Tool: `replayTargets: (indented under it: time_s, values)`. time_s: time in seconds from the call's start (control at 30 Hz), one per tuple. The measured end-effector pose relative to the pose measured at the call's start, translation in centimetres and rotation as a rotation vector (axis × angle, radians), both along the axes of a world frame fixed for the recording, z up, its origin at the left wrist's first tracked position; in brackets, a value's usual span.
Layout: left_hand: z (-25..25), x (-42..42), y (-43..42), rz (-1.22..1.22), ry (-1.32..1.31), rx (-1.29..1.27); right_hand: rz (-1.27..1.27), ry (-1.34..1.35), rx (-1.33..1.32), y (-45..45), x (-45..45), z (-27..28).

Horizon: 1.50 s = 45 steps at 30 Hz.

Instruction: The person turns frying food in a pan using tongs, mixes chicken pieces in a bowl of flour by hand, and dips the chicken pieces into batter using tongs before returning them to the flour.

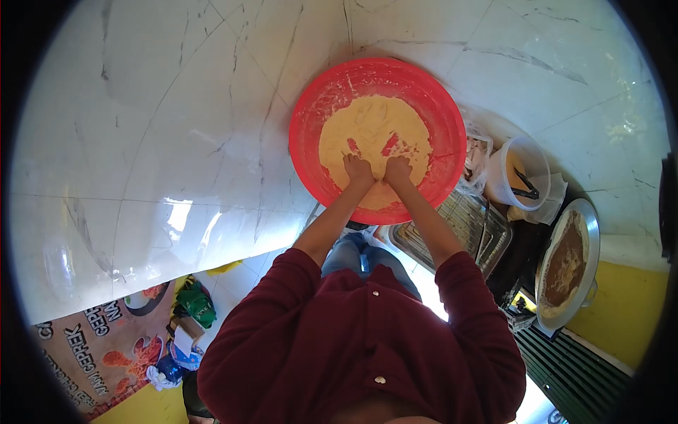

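A wide red basin (305, 141) holds a layer of pale yellow flour (367, 127), with bare red patches showing where it has been drawn aside. My left hand (359, 168) is in the near half of the basin, its fingers curled down into the flour. Close beside it on the right, my right hand (397, 170) is likewise closed in the flour. The two hands are a small gap apart. Flour dust coats the basin's inner wall, and most of my fingertips are hidden.
White tiled walls (176, 127) rise behind and left of the basin. To the right are a wire rack on a tray (462, 219), a clear plastic tub (540, 169) with a black-handled utensil, plastic bags (478, 148) and a large metal pan (592, 240) with brown contents. A printed banner (106, 346) lies lower left.
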<state>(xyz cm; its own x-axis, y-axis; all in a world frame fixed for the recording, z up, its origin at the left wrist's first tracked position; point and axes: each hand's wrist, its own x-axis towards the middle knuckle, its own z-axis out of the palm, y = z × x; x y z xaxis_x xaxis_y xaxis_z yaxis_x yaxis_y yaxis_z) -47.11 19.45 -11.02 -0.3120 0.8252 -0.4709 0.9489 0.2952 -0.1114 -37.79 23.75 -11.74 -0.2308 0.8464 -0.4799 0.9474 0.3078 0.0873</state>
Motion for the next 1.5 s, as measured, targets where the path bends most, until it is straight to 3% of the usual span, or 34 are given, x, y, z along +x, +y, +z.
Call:
replayTargets:
  time_s: [0.33, 0.63, 0.73, 0.83, 0.9, 1.0, 1.13, 1.2, 1.23, 1.3, 1.37, 1.4, 1.43, 1.47, 1.5]
  values:
    - [-0.3, 0.5, 0.0, 0.043, 0.014, -0.072, -0.019, -0.018, -0.086, 0.5, 0.5, -0.3]
    - [-1.2, -7.2, 0.8, -0.083, 0.272, 0.129, 0.109, 0.084, 0.348, 5.7, 5.2, -0.4]
    - [-2.0, -8.0, 1.0, -0.136, 0.316, 0.154, 0.089, -0.056, 0.427, 6.3, 5.6, -2.3]
    - [-2.7, -7.1, 1.2, -0.176, 0.298, 0.114, 0.174, -0.11, 0.316, 4.5, 4.9, -2.2]
    - [-3.5, -5.3, 0.3, -0.184, 0.283, 0.085, 0.111, -0.079, 0.065, 3.2, 3.8, -1.8]
    - [-4.2, -2.8, -0.6, -0.096, 0.229, 0.104, 0.053, -0.061, -0.065, 0.9, 1.9, -1.0]
    - [-1.3, -1.2, -1.3, -0.013, -0.058, -0.027, 0.087, 0.025, -0.16, 0.6, 1.1, -3.8]
    - [-0.7, -1.5, -1.2, 0.023, -0.15, -0.069, 0.257, 0.302, -0.416, 2.2, 2.2, -5.1]
    - [-0.9, -2.3, -0.9, 0.126, -0.293, -0.112, 0.257, 0.301, -0.413, 2.7, 2.7, -4.3]
    - [-2.1, -5.0, -0.2, 0.228, -0.437, -0.156, -0.163, 0.519, -0.702, 3.7, 3.9, -2.2]
    - [-4.3, -8.1, 0.8, 0.12, -0.882, -0.361, -0.122, 0.526, -0.728, 4.6, 4.8, 1.8]
    - [-3.8, -8.3, 0.5, 0.117, -0.882, -0.365, -0.08, 0.535, -0.756, 4.9, 5.3, 2.7]
    - [-2.7, -8.3, 0.1, 0.171, -0.664, -0.215, -0.082, 0.535, -0.756, 5.7, 5.6, 0.8]
    - [-2.0, -8.3, -0.2, 0.222, -0.444, -0.065, 0.052, 0.397, -0.435, 6.8, 6.0, -3.1]
    - [-2.3, -8.3, -0.1, 0.221, -0.445, -0.065, 0.179, 0.254, -0.113, 6.9, 5.7, -3.2]
